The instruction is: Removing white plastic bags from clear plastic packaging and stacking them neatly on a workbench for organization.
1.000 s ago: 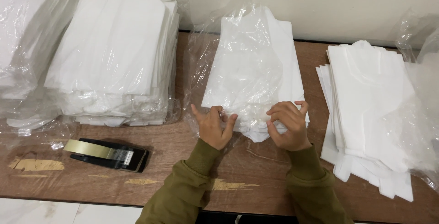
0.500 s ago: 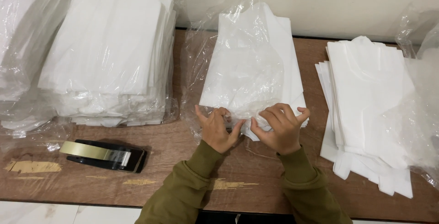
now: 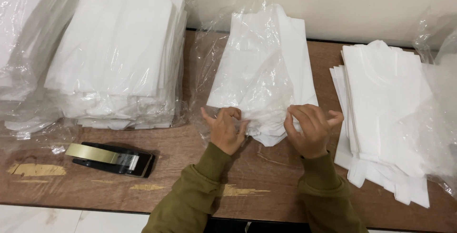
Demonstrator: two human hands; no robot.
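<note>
A folded white garment [image 3: 266,66] lies partly inside a clear plastic bag [image 3: 223,47] in the middle of the wooden table [image 3: 200,166]. My left hand [image 3: 226,130] pinches the bag's near edge at the garment's lower left corner. My right hand [image 3: 309,128] grips the bag's edge at the lower right corner, fingers curled on the plastic. Both arms wear olive green sleeves.
A tall stack of bagged white garments [image 3: 119,52] stands at the left, with more plastic bags [image 3: 19,38] beyond it. A black tape dispenser [image 3: 112,159] lies at the front left. Unbagged folded white garments [image 3: 385,114] are piled at the right, beside loose plastic [image 3: 440,95].
My hands came close together at the bag's near edge half a second ago and have now spread apart to its two corners.
</note>
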